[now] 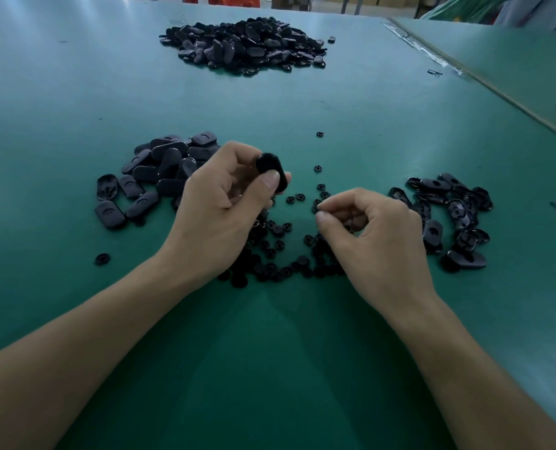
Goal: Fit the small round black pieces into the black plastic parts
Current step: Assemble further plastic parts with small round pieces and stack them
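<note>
My left hand [221, 203] holds one oblong black plastic part [271, 170] between thumb and fingers, lifted above the table. My right hand [367, 232] hovers over the scatter of small round black pieces [280, 248], with thumb and forefinger pinched together at a tiny piece [319, 207] that I can barely see. A heap of black plastic parts [160, 173] lies to the left of my left hand. Another group of parts [448, 216], lying open side up, sits to the right of my right hand.
A large pile of black parts [247, 43] lies at the far middle of the green table [75, 92]. Single round pieces lie loose [102, 258] [319, 134]. A seam to a second green table [497, 60] runs along the right.
</note>
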The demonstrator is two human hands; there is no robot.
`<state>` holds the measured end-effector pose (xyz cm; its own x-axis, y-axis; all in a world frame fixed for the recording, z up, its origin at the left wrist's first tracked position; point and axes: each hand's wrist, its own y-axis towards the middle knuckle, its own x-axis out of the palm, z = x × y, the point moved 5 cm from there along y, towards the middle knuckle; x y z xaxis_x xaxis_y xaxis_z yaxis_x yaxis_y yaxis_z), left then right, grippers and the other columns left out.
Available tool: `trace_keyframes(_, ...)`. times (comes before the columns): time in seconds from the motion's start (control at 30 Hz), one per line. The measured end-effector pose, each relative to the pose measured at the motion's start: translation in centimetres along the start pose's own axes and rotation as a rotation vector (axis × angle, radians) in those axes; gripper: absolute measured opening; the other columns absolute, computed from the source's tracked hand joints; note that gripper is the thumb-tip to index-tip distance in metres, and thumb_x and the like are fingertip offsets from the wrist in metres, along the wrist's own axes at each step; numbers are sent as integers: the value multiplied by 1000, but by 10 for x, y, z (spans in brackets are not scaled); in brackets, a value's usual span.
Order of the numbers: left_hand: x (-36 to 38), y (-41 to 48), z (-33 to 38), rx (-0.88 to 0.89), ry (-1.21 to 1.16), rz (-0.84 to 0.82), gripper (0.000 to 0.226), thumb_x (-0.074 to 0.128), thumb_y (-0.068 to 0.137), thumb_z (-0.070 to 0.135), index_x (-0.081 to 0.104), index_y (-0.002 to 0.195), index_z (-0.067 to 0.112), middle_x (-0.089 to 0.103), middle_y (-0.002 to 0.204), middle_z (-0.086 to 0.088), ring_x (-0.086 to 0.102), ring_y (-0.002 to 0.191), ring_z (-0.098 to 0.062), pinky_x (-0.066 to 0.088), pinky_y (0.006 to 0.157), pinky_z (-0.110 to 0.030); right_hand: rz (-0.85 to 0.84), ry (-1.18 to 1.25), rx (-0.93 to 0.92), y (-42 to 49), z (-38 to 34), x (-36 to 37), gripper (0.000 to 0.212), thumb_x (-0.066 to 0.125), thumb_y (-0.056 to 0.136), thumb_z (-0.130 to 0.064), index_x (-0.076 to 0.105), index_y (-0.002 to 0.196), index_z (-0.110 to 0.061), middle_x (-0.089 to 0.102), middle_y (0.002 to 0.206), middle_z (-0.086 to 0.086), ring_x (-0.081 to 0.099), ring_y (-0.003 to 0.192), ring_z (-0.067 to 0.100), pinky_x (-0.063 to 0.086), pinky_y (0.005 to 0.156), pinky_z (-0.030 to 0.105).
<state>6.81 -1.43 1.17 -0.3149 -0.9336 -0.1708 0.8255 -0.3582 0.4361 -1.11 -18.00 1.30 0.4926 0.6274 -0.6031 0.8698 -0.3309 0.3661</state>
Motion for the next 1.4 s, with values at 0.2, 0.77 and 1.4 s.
trace_keyframes(0.2, -1, 1, -1, 10, 14, 20, 13, 57, 99, 21, 58, 104, 33, 75, 90, 6, 73, 85, -12, 59, 74, -28, -108, -197, 19, -4, 1, 6, 12, 74, 82, -41, 73, 84, -29, 54, 86, -12, 52, 97, 12, 39, 77, 23)
trace_keyframes(0.77, -5, 1, -1, -20, 139, 42, 32, 63, 97, 16, 55, 118, 40, 67, 87, 11, 69, 83, -12, 59, 79, -45, -100, -53, -53, -2, -8, 13, 12, 61, 97, -22, 56, 87, -25, 52, 86, -17, 49, 84, 5, 38, 75, 19)
trace_keyframes(1.4, -6, 0, -1, 3, 138, 65, 25, 72, 90, 13, 71, 105, 33, 73, 91, 8, 68, 79, -7, 52, 69, -20, 16, 177, -75, -2, -11, 7, 7, 67, 94, -17, 73, 91, -22, 69, 72, -12, 66, 70, 8, 50, 63, 17)
